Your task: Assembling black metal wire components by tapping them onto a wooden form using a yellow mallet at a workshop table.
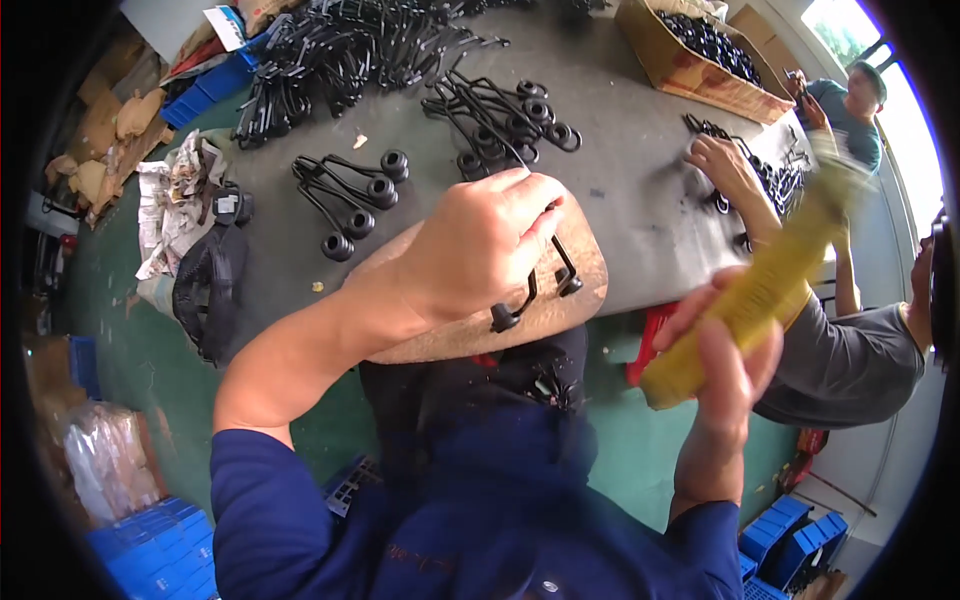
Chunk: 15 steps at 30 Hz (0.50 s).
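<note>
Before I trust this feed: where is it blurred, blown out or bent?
Head view: the yellow object in the right hand is motion-smeared; the left hand looks sharper; the upper-right window glares nearly white in places, its edge curving.

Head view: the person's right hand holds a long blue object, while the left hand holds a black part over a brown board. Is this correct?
Not quite: the head view shows that the long object in the right hand is yellow, not blue. The left hand does hold a black part over a brown board.

The tool (762, 275) is yellow, the board (450, 338) mottled brown. Black rods (335, 65) line the far edge of the grey table (630, 225).
</note>
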Motion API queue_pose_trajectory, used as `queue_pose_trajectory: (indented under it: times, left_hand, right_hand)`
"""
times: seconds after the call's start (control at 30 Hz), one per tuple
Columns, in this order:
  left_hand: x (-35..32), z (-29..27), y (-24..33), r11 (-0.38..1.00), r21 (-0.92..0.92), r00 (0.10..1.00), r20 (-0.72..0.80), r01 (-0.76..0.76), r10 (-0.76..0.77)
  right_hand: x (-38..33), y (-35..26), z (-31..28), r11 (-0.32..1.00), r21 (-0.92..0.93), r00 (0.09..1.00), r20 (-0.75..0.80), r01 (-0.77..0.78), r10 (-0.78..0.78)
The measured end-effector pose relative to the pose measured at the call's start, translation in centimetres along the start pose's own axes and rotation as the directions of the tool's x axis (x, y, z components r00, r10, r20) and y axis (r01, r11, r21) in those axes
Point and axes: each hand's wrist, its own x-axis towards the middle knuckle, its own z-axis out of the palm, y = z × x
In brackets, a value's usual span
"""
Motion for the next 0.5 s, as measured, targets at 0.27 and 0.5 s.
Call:
queue_pose_trajectory:
  times: [0.27,0.5]
  left_hand:
    - [-0.3,0.8,1.2,0.998,-0.004,0.998,0.034,-0.059,0.059]
    - [-0.6,0.5,0.0,0.999,-0.054,1.0,0.01,0.005,-0.004]
  right_hand:
    - [-4.8,13.0,-2.3,0.687,-0.583,0.773,0.153,-0.432,0.616]
    - [-5.6,2.3,0.2,0.94,-0.315,0.964,0.263,0.131,-0.046]
